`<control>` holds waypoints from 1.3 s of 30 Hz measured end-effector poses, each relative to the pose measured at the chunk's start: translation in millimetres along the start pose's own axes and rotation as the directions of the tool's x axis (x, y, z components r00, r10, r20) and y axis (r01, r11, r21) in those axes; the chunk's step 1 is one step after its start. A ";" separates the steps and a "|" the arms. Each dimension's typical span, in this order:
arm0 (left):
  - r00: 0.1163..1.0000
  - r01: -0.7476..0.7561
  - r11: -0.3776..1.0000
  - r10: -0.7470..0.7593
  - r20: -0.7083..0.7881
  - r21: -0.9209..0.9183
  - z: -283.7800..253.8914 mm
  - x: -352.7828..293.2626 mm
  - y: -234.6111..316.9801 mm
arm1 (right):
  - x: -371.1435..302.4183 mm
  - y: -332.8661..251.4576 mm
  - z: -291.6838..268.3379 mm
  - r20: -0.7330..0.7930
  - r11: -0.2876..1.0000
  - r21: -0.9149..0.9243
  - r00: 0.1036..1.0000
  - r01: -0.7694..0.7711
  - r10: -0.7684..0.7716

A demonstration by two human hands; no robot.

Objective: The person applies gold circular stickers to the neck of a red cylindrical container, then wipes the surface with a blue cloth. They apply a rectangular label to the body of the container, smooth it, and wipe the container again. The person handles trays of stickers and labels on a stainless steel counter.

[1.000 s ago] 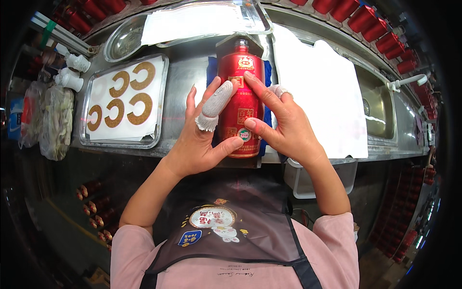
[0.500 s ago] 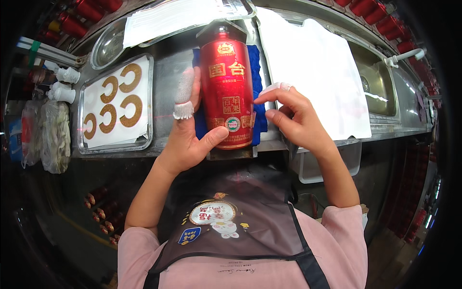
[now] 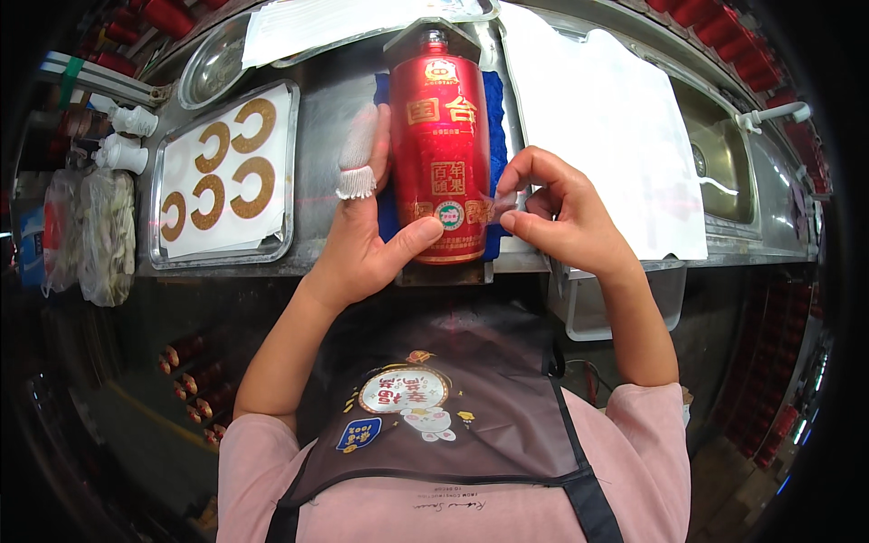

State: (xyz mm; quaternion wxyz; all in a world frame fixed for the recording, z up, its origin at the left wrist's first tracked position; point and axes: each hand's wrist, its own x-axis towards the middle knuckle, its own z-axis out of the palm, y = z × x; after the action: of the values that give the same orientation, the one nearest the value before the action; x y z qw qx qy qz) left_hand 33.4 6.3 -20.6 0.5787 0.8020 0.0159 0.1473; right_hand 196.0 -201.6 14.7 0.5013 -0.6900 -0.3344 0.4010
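A glossy red bottle (image 3: pixel 444 136) with gold print lies with its neck pointing away from me. Under it are a blue cloth (image 3: pixel 497 100) and a metal rest (image 3: pixel 412 271). My left hand (image 3: pixel 362 240) grips the bottle's lower left side, its thumb across the front and its fingers along the edge. A white knitted finger cover (image 3: pixel 358 149) is on that hand. At the lower right edge, my right hand (image 3: pixel 566 213) pinches what looks like a thin clear film (image 3: pixel 497 207) beside the bottle; its exact shape is hard to make out.
On the left stands a metal tray (image 3: pixel 288 181) with several gold C-shaped pieces (image 3: pixel 253 188) on white paper. White sheets (image 3: pixel 597 136) cover the counter at right, beside a sink (image 3: pixel 724 172). A metal bowl (image 3: pixel 213 72) sits at the back left. Below the counter hangs a pale bin (image 3: pixel 625 312).
My right thumb and forefinger have come together at the bottle's lower right edge, where a clear film now shows. My left hand keeps its grip. The view has shifted slightly.
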 end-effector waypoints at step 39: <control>0.991 0.130 0.961 -0.131 0.010 -0.246 0.4 -10.0 -9.0 | -2.3 20.0 17.8 -0.203 0.989 -0.131 0.975 0.064 -0.090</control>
State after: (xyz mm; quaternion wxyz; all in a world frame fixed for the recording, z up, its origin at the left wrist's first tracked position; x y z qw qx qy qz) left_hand 25.2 6.9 -31.3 0.6821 0.7208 0.0520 0.1121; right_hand 180.3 -201.6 -7.1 0.5048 -0.7445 -0.3307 0.2854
